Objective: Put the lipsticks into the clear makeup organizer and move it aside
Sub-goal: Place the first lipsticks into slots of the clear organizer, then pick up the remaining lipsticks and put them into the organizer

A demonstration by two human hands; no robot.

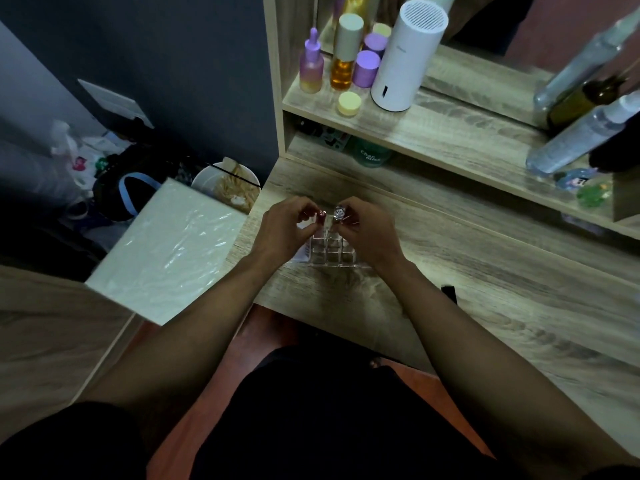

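Note:
The clear makeup organizer, a small grid of square cells, stands on the wooden desk near its left front corner. My left hand pinches a dark red lipstick just above the organizer's far row. My right hand pinches a silver-capped lipstick right beside it. Both lipsticks are upright, close together, over the back cells. The near cells look empty. My hands hide the organizer's sides.
A small black object lies on the desk to the right. The upper shelf holds purple and amber bottles, a white cylinder and spray bottles. A white box and a bin sit left of the desk.

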